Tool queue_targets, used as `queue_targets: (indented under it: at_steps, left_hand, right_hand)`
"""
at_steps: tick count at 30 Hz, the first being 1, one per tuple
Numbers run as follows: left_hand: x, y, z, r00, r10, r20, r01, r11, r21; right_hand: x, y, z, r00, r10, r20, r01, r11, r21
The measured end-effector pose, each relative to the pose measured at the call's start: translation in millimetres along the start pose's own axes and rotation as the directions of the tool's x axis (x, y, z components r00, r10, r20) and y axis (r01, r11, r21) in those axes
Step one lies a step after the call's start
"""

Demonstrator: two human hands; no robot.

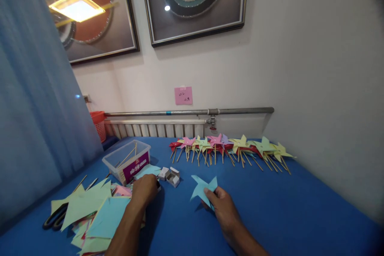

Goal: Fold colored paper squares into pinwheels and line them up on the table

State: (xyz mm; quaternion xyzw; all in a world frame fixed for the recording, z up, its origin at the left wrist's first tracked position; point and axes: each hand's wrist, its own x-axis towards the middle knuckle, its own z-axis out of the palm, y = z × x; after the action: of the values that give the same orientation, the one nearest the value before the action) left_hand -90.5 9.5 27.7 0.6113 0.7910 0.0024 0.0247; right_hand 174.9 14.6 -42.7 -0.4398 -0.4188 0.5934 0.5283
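Observation:
My right hand [222, 206] holds a light blue folded paper pinwheel [203, 189] just above the blue table [270, 208]. My left hand [145, 189] reaches forward with its fingers curled down near some small white boxes [169, 175]; what it grips, if anything, is hidden. A clear plastic tub [127, 161] with wooden sticks inside stands just behind my left hand. A loose heap of coloured paper squares [96, 212] lies under my left forearm.
A row of several finished pinwheels on sticks [231, 149] lies along the table's far edge by the wall. Black-handled scissors [55, 218] sit at the left by the paper. A blue curtain [33, 120] hangs left; a radiator pipe [186, 112] and an orange basket [99, 124] stand behind.

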Motion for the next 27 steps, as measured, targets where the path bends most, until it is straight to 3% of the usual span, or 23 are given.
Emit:
queue_targets:
  at_steps: [6, 14, 27]
  left_hand:
    - [-1, -1, -2.2, 0.998, 0.044, 0.052, -0.042, 0.998, -0.042]
    - [4, 2, 5.2, 0.999, 0.022, 0.031, -0.024, 0.998, 0.055]
    - [-8, 13, -9.7, 0.995, 0.019, -0.102, -0.018, 1.0, 0.009]
  right_hand:
    - [-1, 2, 1, 1.0, 0.002, 0.005, -0.002, 1.0, -0.011]
    - [-2, 2, 3, 1.0, -0.023, 0.009, 0.024, 0.999, -0.047]
    - [-2, 4, 3, 0.999, -0.05, 0.006, 0.05, 0.998, -0.03]
